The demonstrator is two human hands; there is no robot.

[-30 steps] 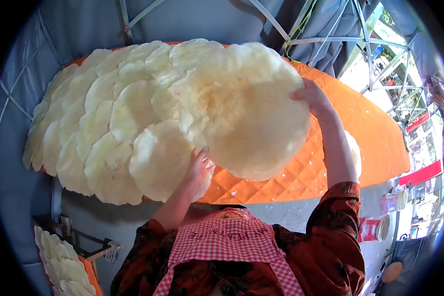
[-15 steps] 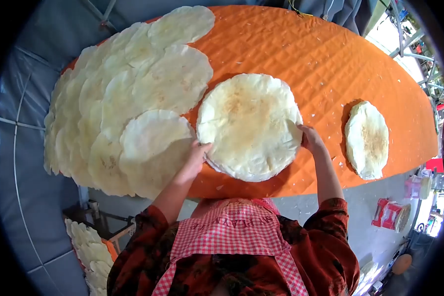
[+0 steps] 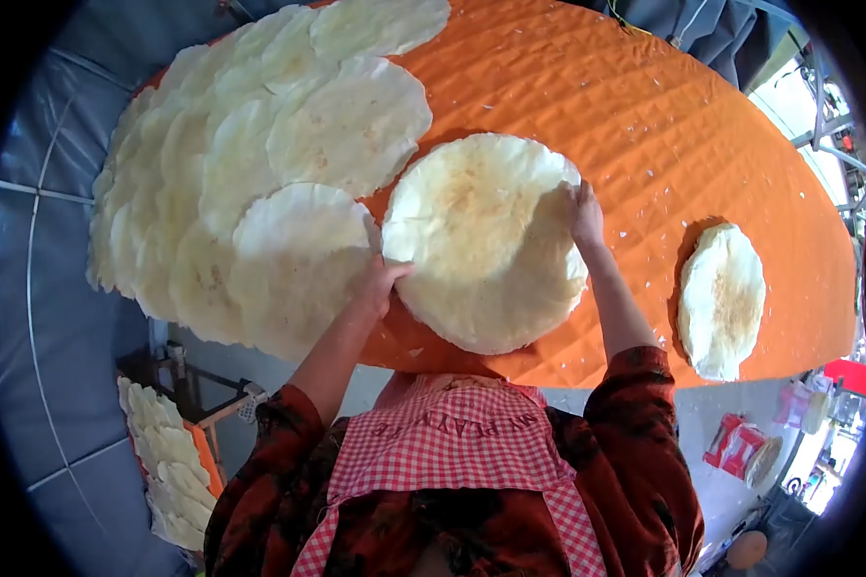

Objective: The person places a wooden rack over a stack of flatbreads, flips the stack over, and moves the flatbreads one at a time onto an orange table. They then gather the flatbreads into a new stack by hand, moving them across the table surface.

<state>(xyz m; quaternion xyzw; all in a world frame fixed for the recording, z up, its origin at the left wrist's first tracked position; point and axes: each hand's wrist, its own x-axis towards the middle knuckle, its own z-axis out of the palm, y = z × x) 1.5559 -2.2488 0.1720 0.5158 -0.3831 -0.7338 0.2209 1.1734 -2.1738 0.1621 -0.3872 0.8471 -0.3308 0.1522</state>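
Note:
A large round thin flatbread (image 3: 486,240), pale with light brown patches, lies in front of me, apparently on top of a pile. My left hand (image 3: 383,284) pinches its lower left edge, thumb on top and fingers hidden underneath. At the upper right edge, my right hand (image 3: 585,213) grips the rim, its fingertips partly out of sight. Shadow falls across the bread's right part. Close beside my left hand is another flatbread (image 3: 303,255), the nearest of many overlapping sheets.
Overlapping flatbreads (image 3: 188,183) cover the left of the orange-covered table (image 3: 635,125). A separate flatbread pile (image 3: 724,298) sits at the right. Below left, more sheets (image 3: 168,462) rest on a lower surface. A red-and-clear package (image 3: 741,450) stands on the floor at right.
My right hand has moved up along the rim, while my left hand stays at the left edge. The top surface looks paler and less browned. The whole view has tilted slightly.

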